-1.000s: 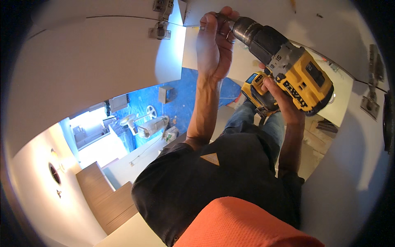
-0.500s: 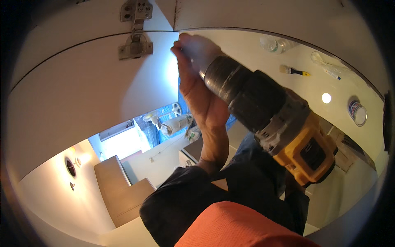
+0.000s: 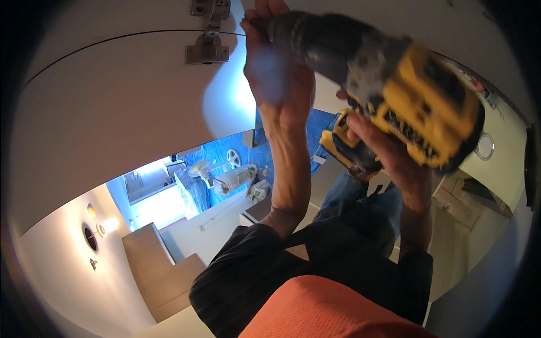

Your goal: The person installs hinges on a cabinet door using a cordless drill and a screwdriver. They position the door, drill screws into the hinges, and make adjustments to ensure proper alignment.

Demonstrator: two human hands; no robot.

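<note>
My right hand (image 3: pixel 386 146) is wrapped round the handle of a yellow and black cordless drill (image 3: pixel 422 107), held high with its chuck (image 3: pixel 310 42) toward the upper left. The drill's battery end shows beneath that hand. My left hand (image 3: pixel 290 93) is raised with its palm under the chuck. Its fingertips close round the dark tip of the drill; what they pinch is too blurred to make out. Just left of these fingers is the edge of a pale cabinet panel (image 3: pixel 129 118). A metal hinge (image 3: pixel 207 52) joins it to the panel above, and bright light falls on its edge.
A lit bulb (image 3: pixel 101 230) hangs at the lower left beside brown cabinets (image 3: pixel 158 276). Blue sheeting (image 3: pixel 324 125) and wrapped items (image 3: pixel 234 180) lie farther below. A round can (image 3: pixel 484 146) stands on the pale surface at right, close to the drill.
The drill and both hands have moved up, the drill also turning flatter and swinging right. My right hand has come into view on its handle. The panel and hinge appear slightly higher and farther right.
</note>
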